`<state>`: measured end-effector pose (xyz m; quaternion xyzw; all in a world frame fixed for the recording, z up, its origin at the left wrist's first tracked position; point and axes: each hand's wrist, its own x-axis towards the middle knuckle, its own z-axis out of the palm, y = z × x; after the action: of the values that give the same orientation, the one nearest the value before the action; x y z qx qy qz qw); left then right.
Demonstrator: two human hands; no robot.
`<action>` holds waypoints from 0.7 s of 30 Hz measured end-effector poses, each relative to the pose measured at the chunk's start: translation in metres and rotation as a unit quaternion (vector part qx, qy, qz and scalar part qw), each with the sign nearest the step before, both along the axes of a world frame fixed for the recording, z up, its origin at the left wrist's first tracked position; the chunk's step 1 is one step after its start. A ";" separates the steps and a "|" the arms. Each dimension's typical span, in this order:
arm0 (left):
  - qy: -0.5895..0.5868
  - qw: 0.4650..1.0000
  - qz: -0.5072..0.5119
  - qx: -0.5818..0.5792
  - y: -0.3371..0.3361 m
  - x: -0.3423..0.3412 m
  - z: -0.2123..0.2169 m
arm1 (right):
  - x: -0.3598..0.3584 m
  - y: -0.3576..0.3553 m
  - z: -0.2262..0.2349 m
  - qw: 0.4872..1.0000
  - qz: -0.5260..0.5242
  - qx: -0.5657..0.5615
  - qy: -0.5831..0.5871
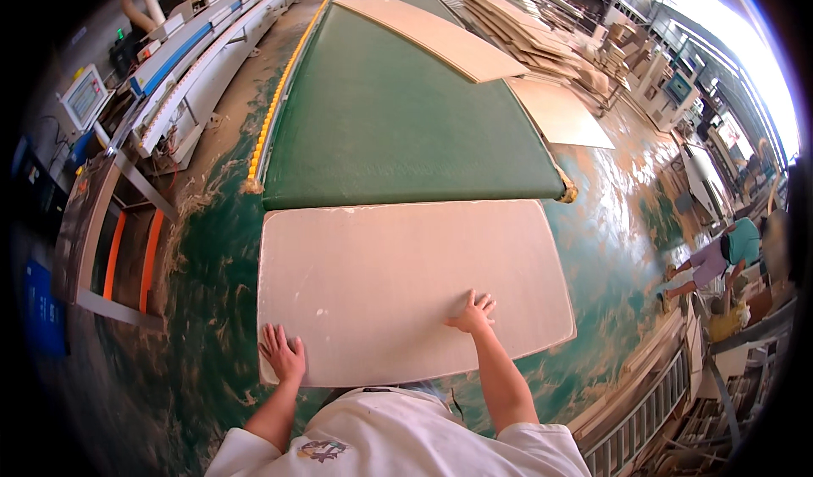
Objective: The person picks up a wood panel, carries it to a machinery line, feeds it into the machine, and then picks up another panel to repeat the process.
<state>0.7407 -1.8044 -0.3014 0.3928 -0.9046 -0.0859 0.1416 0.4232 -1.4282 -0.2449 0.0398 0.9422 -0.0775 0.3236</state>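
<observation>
Board [389, 257] looks stiff, best held by its edges

Head view: the board lies flat at the near end of the green belt [398, 138]. The left hand [284, 358] rests on its near left corner, the right hand [472, 314] spreads over its top; neither is closed round anything. It is probably fairly heavy, smooth enough to slide, its corners prone to chipping; opposite side edges seem the surest hold.

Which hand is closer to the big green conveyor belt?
The right hand. It is spread over the pale board, partway toward the green conveyor belt. The left hand is farther back, at the board's near left corner.
</observation>
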 end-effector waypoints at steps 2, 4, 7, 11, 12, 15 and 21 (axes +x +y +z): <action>0.002 1.000 0.000 0.002 0.000 0.000 0.001 | 0.000 0.001 0.001 1.000 0.008 -0.003 -0.002; 0.003 1.000 0.001 0.004 0.000 0.001 0.002 | 0.001 0.002 0.002 1.000 0.007 -0.006 0.001; 0.008 1.000 -0.006 -0.006 -0.002 0.001 0.002 | 0.004 0.001 0.000 1.000 0.002 -0.003 0.003; 0.003 1.000 -0.002 0.005 -0.003 0.001 0.000 | 0.005 0.000 0.003 1.000 0.002 0.000 0.006; 0.000 1.000 -0.001 0.004 -0.003 0.001 0.000 | 0.006 0.000 0.003 1.000 0.004 0.000 0.005; -0.004 1.000 0.002 0.001 -0.005 0.003 -0.002 | 0.006 0.000 0.003 1.000 0.009 -0.003 0.007; -0.010 1.000 0.001 0.002 -0.005 0.003 -0.004 | 0.008 0.002 0.000 0.999 0.014 -0.011 0.029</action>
<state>0.7433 -1.8089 -0.3051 0.3945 -0.9056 -0.0831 0.1317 0.4314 -1.4258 -0.2445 0.0202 0.9507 -0.0848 0.2975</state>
